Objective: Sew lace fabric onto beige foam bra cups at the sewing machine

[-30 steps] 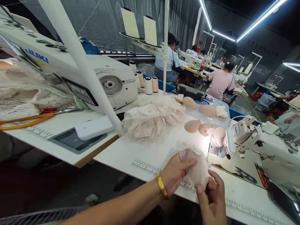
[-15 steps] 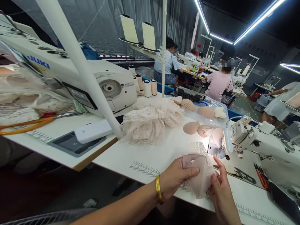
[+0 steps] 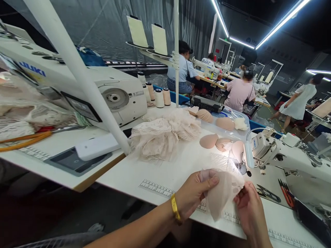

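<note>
My left hand point(image 3: 198, 193), with a gold band at the wrist, pinches a sheer pale fabric piece point(image 3: 221, 198) between thumb and fingers. The fabric has a lace edge along its top and hangs over the front of the table. At its right edge, my right hand point(image 3: 249, 203) is closed on the same piece, thumb and fingers pressed together. Just beyond the fabric is the lit sewing machine head point(image 3: 258, 148). Beige bra cups point(image 3: 209, 141) lie behind it, near the needle area. Left of them sits a heap of cream lace fabric point(image 3: 165, 134).
Black thread snips point(image 3: 269, 193) and red-handled tools point(image 3: 286, 193) lie right of my right hand. A white pole point(image 3: 74, 72) crosses the left side before another sewing machine point(image 3: 116, 93). Thread cones point(image 3: 159, 98) stand behind. Co-workers sit farther back; one person stands at right.
My right hand has gone from spread fingers to a pinch on the fabric's right edge, drawing it out wider. The view has shifted slightly. A person at far right has moved and stands more upright.
</note>
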Demonstrator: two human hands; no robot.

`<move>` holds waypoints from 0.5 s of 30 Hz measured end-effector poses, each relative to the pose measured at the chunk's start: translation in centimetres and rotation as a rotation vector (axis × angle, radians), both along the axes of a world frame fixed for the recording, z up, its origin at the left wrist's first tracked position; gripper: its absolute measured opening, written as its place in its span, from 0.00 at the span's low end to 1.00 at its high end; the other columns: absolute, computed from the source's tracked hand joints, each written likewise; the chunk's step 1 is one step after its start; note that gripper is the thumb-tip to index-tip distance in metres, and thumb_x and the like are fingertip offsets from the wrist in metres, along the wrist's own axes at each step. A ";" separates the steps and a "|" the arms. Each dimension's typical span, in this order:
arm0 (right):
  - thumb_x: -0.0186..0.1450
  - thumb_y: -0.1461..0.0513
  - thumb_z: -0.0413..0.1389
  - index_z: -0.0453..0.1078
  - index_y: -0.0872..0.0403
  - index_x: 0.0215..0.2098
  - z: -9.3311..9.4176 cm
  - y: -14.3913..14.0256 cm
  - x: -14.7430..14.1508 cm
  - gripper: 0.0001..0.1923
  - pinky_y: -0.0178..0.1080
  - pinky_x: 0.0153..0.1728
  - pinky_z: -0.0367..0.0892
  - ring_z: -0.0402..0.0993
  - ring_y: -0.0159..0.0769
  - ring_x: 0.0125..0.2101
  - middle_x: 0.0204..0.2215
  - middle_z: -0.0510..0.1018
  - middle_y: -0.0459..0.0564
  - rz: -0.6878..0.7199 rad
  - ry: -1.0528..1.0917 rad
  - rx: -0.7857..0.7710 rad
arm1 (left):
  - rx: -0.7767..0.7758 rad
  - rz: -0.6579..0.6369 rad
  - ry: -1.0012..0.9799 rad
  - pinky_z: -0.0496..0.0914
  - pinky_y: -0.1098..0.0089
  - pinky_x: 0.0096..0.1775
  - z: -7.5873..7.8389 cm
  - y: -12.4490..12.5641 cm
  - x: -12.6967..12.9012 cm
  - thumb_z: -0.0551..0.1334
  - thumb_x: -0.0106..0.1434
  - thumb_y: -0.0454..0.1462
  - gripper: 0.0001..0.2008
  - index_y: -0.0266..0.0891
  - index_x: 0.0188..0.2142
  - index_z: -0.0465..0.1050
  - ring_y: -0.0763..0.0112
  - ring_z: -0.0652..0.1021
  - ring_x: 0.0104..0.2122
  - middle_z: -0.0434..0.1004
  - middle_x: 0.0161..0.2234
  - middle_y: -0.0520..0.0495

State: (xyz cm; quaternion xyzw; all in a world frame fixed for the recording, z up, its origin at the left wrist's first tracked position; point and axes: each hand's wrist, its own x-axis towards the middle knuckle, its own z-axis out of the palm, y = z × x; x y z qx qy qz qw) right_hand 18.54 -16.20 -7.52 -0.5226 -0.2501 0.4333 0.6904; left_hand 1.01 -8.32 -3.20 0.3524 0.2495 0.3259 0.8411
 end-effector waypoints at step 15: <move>0.57 0.51 0.70 0.48 0.38 0.71 0.0 -0.8 -3.7 0.51 0.42 0.37 0.77 0.81 0.43 0.42 0.44 0.80 0.49 -0.005 0.118 0.026 | -0.120 0.184 -0.067 0.73 0.68 0.41 -0.1 -0.2 1.9 0.76 0.53 0.48 0.20 0.35 0.38 0.83 0.63 0.80 0.37 0.84 0.36 0.42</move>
